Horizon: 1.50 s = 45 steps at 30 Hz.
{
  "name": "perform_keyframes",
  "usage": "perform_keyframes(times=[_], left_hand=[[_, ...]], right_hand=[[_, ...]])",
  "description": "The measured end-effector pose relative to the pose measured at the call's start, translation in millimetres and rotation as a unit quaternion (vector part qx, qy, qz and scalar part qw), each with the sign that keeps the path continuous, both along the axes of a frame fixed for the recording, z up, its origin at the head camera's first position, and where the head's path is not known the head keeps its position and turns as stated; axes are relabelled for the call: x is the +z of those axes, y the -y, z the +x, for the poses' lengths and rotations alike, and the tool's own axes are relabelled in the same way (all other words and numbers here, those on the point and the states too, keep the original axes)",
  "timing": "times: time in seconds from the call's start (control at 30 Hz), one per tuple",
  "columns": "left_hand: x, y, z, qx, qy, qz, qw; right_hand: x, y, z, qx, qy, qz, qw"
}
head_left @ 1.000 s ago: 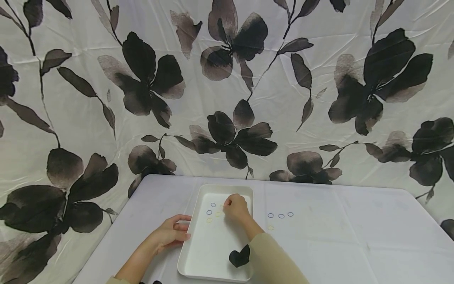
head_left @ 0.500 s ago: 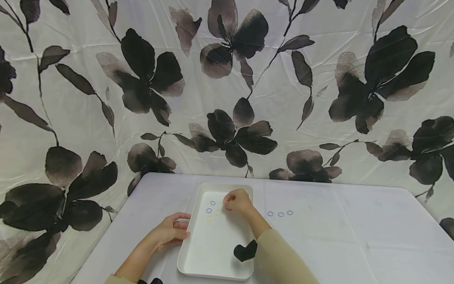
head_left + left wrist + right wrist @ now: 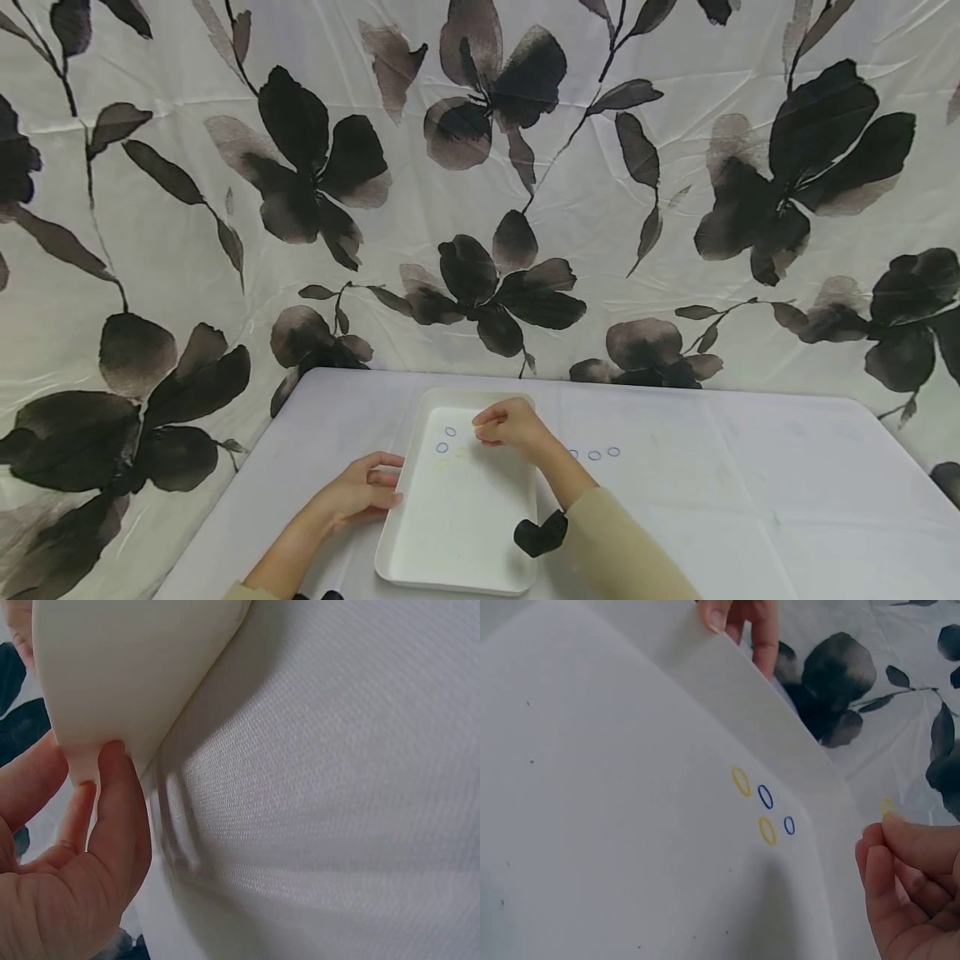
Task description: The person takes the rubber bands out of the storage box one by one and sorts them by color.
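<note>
Yellow ring, a small thin loop, sits pinched at the fingertips of the right hand, which hovers over the far right part of the white tray with its fingers curled in on the ring (from the head camera the ring itself is too small to make out in the hand). Inside the tray, near its far left corner, lie four more small rings: two blue ones and two pale yellow ones, grouped close together but not touching in the right wrist view. Beyond the tray's right edge, on the white tablecloth, three blue rings lie in a short row, the nearest partly hidden behind the right forearm.

At the tray's left edge, the left hand grips the rim, thumb on top and fingers curled beneath it; the left wrist camera shows the thumb and a finger pressed against the rim's underside. A black wrist strap shows at the right sleeve, over the tray's near right corner. Behind the tray hangs a pale curtain with dark flowers.
</note>
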<state>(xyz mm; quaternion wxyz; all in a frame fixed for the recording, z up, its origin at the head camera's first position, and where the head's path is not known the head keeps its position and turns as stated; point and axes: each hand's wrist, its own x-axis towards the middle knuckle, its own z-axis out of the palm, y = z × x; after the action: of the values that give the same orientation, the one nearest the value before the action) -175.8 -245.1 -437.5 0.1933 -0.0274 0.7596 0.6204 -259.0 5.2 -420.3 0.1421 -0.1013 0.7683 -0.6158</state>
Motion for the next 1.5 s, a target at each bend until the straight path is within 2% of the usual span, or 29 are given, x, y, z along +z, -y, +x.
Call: perform_keyframes(times=[0.27,0.8,1.27,1.5], left_hand=[[-2.0,-1,-0.2,0.002,0.001,0.005,1.0],[0.5,-2,-0.1,0.008,0.001,0.005,1.0],[0.4,-1,0.2,0.003,-0.001,0.003,1.0],[0.7,-3,1.1,0.014,0.0,0.0,0.9999]], right_hand=[[5.6,-12,1.6,0.004,0.026,0.002,1.0],[17.9,-38,5.7,0.014,0.066,-0.032,0.997],[24.0,-64,9.6,0.015,0.063,-0.023,0.998],[22.4,-74,12.6,0.015,0.064,-0.02,0.998]])
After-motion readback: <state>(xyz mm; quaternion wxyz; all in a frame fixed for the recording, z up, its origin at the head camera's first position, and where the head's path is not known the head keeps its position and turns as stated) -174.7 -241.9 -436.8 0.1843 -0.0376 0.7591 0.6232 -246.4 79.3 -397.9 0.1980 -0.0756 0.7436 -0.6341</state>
